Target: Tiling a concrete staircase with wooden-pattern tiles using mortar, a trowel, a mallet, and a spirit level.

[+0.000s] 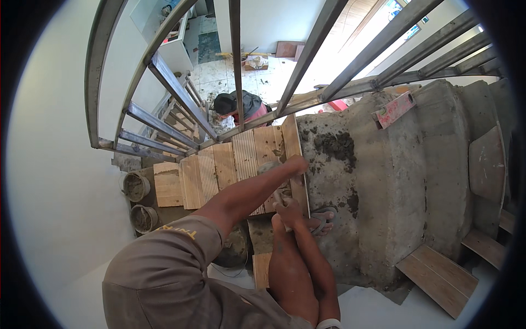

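My left hand [296,164] grips the upper part of an upright wood-look tile [292,140] at the edge of the tiled steps [217,164]. Below it, my right hand [287,211] is closed round the wooden handle of a tool [279,195]; the tool's greyish head is partly hidden by my left forearm, so I cannot make out its kind. My sandalled foot [320,222] is on the rough concrete step beside the tile. Dark lumps of mortar [337,145] lie on that concrete, just right of my left hand.
A metal railing [236,66] curves overhead, with a co-worker [246,107] crouched beyond it below. Two mortar buckets [134,186] sit at left, beside a white wall. Bare concrete steps [405,181] rise rightward, holding a pink box-like object [394,111] and loose tiles [433,277].
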Tool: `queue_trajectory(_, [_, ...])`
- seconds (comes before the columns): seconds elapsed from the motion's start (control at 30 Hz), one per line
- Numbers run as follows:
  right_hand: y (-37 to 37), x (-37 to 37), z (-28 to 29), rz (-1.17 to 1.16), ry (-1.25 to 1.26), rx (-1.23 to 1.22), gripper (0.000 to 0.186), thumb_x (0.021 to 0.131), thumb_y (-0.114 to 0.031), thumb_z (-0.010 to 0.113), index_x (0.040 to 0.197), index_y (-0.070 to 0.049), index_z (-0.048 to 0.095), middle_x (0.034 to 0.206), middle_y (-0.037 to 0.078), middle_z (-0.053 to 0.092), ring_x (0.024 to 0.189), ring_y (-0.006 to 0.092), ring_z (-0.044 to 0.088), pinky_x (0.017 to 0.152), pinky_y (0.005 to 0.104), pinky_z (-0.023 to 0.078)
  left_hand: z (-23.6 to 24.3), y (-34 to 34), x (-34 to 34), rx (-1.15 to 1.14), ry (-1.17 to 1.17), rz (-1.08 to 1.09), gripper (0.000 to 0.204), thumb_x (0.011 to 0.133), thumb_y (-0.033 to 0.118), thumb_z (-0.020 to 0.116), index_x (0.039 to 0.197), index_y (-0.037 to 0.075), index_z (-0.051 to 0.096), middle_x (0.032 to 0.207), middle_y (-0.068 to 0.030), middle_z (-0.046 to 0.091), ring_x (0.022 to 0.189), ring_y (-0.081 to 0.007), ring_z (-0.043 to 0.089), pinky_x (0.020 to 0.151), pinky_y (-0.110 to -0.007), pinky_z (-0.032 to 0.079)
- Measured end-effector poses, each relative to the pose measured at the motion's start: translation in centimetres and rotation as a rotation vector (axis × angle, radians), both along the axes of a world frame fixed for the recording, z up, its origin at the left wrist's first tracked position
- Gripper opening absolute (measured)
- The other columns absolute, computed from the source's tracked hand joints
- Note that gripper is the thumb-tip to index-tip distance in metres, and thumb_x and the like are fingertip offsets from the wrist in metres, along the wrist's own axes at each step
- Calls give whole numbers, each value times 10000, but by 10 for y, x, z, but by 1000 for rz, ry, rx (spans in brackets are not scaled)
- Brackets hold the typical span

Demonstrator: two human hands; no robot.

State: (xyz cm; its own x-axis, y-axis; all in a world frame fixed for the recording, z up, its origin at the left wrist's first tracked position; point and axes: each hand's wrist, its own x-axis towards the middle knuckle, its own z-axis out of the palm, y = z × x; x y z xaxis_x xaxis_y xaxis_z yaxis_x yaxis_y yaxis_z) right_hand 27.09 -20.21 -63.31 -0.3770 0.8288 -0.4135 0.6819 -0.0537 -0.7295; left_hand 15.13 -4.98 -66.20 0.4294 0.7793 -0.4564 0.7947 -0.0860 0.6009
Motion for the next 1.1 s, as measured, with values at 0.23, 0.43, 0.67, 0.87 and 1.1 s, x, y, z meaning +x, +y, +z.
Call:
queue_trajectory(0.23, [8, 3, 8, -341, 211, -290, 363, 828, -308, 648, 825, 54, 618, 597, 119, 572, 572, 205, 594, 562, 399, 457, 0, 0, 4, 222, 113, -301, 317, 724, 253, 755, 888, -1, 661, 914, -214, 684, 884, -411, 664, 785, -458, 544])
queue_trajectory(0.43, [27, -9, 3, -226, 254, -376, 324, 836, -286, 654, 819, 35, 616, 628, 110, 589, 580, 194, 601, 552, 391, 452, -7, -6, 0, 236, 42, -191, 500, 597, 344, 858, 894, 6, 641, 850, -206, 677, 863, -431, 658, 760, -470, 545])
queue_trajectory(0.67, [19, 0, -39, -70, 149, -278, 373, 839, -302, 641, 959, 51, 625, 766, 177, 650, 741, 286, 658, 708, 433, 481, 13, -6, 13, 235, 106, -245, 442, 574, 360, 869, 852, 52, 716, 918, -175, 709, 899, -378, 687, 793, -439, 566])
queue_trajectory(0.87, [15, -11, -54, -171, 146, 258, 340, 865, -279, 620, 939, 53, 622, 714, 150, 616, 667, 200, 600, 627, 397, 461, 3, -2, 14, 15, 90, 120, 255, 757, 270, 685, 918, 77, 730, 958, -182, 709, 905, -382, 687, 781, -450, 569])
queue_trajectory(1.1, [15, -9, -37, 134, 159, 33, 324, 871, -262, 612, 949, 53, 622, 803, 181, 643, 783, 265, 654, 714, 410, 478, 7, -1, 19, 166, 144, -180, 291, 819, 272, 600, 963, 34, 687, 921, -209, 697, 884, -394, 681, 783, -464, 558])
